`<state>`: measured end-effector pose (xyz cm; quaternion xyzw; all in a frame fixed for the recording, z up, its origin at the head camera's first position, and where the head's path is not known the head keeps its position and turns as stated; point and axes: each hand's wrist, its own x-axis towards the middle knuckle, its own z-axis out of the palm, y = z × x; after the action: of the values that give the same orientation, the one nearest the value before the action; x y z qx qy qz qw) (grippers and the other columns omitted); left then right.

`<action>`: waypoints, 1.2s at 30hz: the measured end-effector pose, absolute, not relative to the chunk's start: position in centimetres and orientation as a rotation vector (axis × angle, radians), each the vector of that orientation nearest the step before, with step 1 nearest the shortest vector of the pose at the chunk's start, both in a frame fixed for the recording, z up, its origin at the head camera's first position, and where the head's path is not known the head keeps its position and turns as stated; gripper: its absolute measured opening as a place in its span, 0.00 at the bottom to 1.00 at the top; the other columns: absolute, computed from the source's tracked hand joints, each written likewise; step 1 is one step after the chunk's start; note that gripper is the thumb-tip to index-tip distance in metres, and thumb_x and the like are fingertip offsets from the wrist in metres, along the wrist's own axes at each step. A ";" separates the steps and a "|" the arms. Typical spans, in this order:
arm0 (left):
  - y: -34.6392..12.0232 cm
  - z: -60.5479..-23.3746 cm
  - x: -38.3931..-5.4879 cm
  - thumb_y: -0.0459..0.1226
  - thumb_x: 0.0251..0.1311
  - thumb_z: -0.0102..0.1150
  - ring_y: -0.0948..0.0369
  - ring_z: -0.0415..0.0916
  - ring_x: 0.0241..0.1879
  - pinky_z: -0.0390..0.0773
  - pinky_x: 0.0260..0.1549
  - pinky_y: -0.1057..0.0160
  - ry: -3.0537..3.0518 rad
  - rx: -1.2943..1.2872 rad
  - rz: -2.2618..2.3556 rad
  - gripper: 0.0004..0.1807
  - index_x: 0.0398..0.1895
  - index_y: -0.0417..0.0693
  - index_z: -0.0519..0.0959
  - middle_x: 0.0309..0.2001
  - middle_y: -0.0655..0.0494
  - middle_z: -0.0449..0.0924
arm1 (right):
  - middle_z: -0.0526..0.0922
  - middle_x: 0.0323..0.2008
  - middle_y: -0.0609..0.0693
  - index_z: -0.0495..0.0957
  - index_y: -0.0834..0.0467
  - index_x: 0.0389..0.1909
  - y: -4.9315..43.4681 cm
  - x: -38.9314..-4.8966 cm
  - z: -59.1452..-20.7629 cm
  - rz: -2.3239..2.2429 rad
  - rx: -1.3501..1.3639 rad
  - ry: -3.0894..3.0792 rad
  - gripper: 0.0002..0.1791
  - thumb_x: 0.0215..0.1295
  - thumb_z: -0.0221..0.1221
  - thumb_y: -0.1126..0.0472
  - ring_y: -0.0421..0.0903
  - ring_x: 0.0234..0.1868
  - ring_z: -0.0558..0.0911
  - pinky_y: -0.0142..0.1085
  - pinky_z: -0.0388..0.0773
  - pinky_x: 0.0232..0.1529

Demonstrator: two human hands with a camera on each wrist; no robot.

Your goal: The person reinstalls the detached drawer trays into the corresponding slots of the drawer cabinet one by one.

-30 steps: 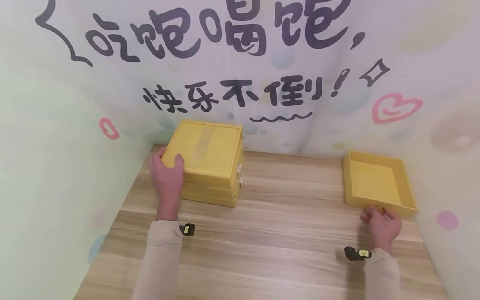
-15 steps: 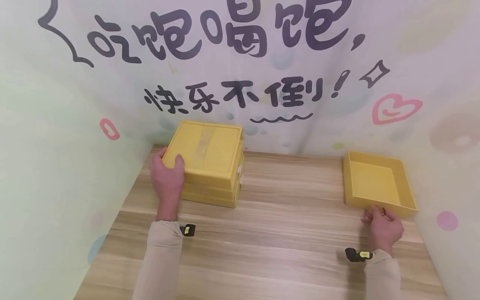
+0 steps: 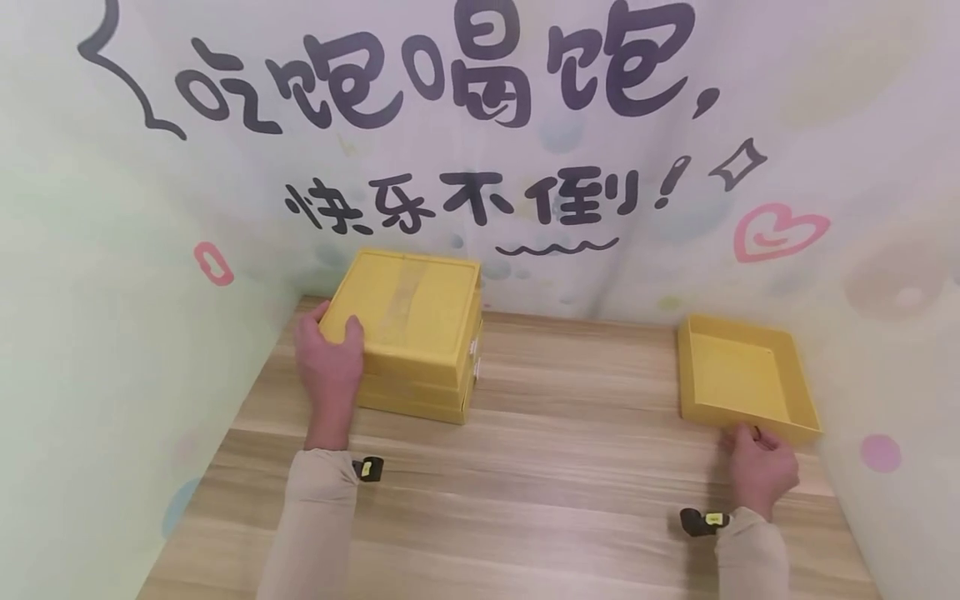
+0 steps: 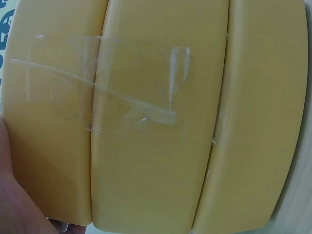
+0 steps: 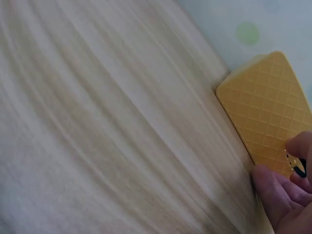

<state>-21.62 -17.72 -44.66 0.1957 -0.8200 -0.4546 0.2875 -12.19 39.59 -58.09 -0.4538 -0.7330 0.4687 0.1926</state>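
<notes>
At the back left of the table, a stacked yellow drawer box (image 3: pixel 405 308) appears in the head view. My left hand (image 3: pixel 330 358) grips its near left corner, thumb over the top and fingers along the side. The left wrist view shows the tiered yellow side of the box (image 4: pixel 156 146) with clear tape across two tiers. At the right, a shallow yellow drawer (image 3: pixel 738 375) lies with its open top up. My right hand (image 3: pixel 763 468) pinches the small dark pull (image 5: pixel 299 168) on its waffle-patterned front; the fingers partly cover the pull.
Both stand on a wood-grain table (image 3: pixel 525 483). A printed wall (image 3: pixel 525 133) with large lettering rises right behind them, and side walls border the table left and right. Each wrist carries a small black camera.
The head view has tilted slightly, so everything sits a little lower in it. Both hands keep their hold, and neither the drawer box nor the drawer has visibly moved on the table.
</notes>
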 end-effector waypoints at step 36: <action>-17.9 -44.6 -21.4 0.44 0.62 0.59 0.44 0.73 0.60 0.71 0.60 0.46 -2.186 0.500 -1.207 0.29 0.64 0.41 0.74 0.60 0.40 0.75 | 0.79 0.48 0.43 0.79 0.49 0.26 39.0 -11.8 -58.1 1.637 -1.242 -1.535 0.09 0.53 0.71 0.61 0.25 0.19 0.80 0.19 0.77 0.24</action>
<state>-21.35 -17.86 -44.59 0.1878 -0.8207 -0.4532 0.2929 -11.82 38.97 -58.09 -0.4643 -0.5738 0.6118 0.2844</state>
